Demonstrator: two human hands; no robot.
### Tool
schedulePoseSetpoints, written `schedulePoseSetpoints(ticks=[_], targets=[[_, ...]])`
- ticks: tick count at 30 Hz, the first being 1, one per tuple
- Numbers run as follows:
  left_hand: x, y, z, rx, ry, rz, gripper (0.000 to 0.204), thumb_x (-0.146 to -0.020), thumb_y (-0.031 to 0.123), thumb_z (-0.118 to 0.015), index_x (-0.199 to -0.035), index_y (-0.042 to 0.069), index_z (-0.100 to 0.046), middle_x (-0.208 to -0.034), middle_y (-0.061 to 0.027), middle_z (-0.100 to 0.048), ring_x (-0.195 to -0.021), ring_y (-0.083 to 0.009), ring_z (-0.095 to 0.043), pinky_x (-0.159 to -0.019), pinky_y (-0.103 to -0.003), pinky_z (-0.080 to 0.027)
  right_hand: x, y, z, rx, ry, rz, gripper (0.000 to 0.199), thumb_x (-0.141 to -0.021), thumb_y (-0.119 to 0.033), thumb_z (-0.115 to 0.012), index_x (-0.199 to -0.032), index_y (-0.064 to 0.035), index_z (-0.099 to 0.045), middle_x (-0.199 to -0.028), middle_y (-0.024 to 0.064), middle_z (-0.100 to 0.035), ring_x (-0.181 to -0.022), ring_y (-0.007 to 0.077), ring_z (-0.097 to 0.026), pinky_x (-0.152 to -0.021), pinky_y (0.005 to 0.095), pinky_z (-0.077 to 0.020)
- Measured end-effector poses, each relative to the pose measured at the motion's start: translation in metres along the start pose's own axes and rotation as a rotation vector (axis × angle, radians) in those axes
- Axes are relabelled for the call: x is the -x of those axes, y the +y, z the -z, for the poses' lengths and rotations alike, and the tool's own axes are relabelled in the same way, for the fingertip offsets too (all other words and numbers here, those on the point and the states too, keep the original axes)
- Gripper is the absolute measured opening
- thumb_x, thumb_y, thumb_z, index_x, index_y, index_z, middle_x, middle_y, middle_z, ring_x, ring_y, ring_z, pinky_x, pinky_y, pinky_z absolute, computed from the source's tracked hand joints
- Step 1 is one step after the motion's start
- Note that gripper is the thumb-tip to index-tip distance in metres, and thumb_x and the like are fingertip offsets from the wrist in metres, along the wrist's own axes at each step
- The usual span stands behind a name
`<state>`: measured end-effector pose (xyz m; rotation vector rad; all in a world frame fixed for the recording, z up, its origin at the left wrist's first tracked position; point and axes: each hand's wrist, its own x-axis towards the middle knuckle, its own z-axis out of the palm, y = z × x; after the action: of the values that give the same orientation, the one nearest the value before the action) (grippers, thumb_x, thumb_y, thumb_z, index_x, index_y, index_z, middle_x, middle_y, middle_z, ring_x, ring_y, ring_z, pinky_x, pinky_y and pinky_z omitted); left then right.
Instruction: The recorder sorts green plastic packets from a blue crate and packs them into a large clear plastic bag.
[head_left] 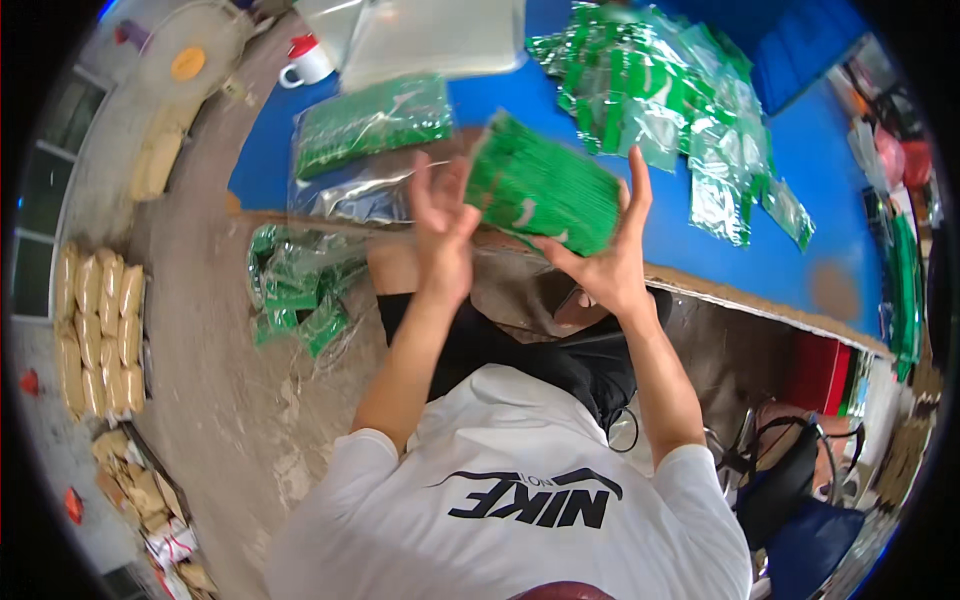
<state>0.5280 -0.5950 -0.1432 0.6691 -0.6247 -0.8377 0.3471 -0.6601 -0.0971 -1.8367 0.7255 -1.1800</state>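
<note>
Green bundle (545, 185), ribbed like many thin packets stacked, held up tilted over the near edge of the blue table (700, 260). Right hand (612, 265) grips its right end, thumb along the lower edge. Left hand (442, 240) open, fingers spread beside the bundle's left end; blurred, contact cannot be told.

Just beyond the left hand, a clear bag (375, 125) of green packs takes up the table's left front. Behind it, a pale tray (435, 40) and a white mug (312, 65) with red lid. Right of the bundle, a heap (650, 90) of shiny green packets crowds the far side; a loose packet (788, 212) lies at its edge. Below the table's left edge, more bagged packets (305, 290). Far left, tan packs (100, 330) in rows.

Markings: pale curved marks on the bundle; heap's print too small to read. White shirt (520, 440) carries bold dark lettering and a logo.
</note>
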Motion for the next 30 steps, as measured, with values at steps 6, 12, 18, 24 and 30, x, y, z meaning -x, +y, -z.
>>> schedulePoseSetpoints(ticks=[6, 12, 18, 24, 30], targets=[[-0.073, -0.003, 0.014, -0.343, -0.465, 0.121, 0.110, -0.078, 0.063, -0.073, -0.157, 0.008, -0.019, -0.157, -0.0195, -0.029, -0.146, -0.0275, -0.026, -0.120, -0.042, -0.018, -0.025, 0.052, 0.019, 0.122, -0.166, 0.013, 0.132, -0.066, -0.010, -0.090, -0.156, -0.0065, 0.006, -0.133, 0.0258, -0.052, -0.127, 0.0373, -0.051, -0.106, 0.0446, -0.0431], [-0.079, -0.014, 0.002, -0.446, -0.542, 0.189, 0.103, -0.083, 0.067, -0.065, -0.156, 0.008, -0.024, -0.154, -0.0150, -0.036, -0.141, -0.0249, -0.035, -0.117, -0.039, -0.027, -0.024, 0.053, 0.020, 0.007, -0.203, -0.048, 0.137, -0.062, -0.022, -0.094, -0.156, -0.0049, 0.005, -0.149, 0.0257, -0.033, -0.139, 0.0365, -0.036, -0.116, 0.0429, -0.0308], [-0.079, -0.022, -0.006, -0.391, -0.396, 0.163, 0.093, -0.089, 0.058, -0.064, -0.156, 0.007, -0.025, -0.153, -0.0142, -0.037, -0.140, -0.0236, -0.036, -0.116, -0.039, -0.027, -0.026, 0.059, 0.023, 0.127, -0.202, -0.054, 0.120, -0.064, -0.029, -0.092, -0.150, -0.0020, -0.014, -0.141, 0.0246, -0.041, -0.133, 0.0364, -0.044, -0.110, 0.0432, -0.0380], [-0.095, -0.012, -0.026, -0.413, -0.205, 0.371, 0.074, -0.096, 0.040, -0.063, -0.152, 0.003, -0.034, -0.152, -0.0141, -0.039, -0.140, -0.0231, -0.035, -0.114, -0.037, -0.027, -0.025, 0.060, 0.023, 0.167, -0.210, -0.116, 0.102, -0.066, -0.030, -0.090, -0.140, -0.0005, -0.026, -0.131, 0.0254, -0.049, -0.123, 0.0395, -0.053, -0.103, 0.0445, -0.0441], [-0.095, -0.004, -0.043, -0.564, -0.174, 0.325, 0.052, -0.091, 0.030, -0.069, -0.132, 0.000, -0.056, -0.129, -0.0126, -0.061, -0.125, -0.0201, -0.051, -0.107, -0.034, -0.035, -0.022, 0.066, 0.022, 0.116, -0.162, -0.109, 0.102, -0.068, -0.027, -0.090, -0.140, -0.0018, -0.023, -0.130, 0.0243, -0.049, -0.122, 0.0383, -0.054, -0.102, 0.0439, -0.0448]])
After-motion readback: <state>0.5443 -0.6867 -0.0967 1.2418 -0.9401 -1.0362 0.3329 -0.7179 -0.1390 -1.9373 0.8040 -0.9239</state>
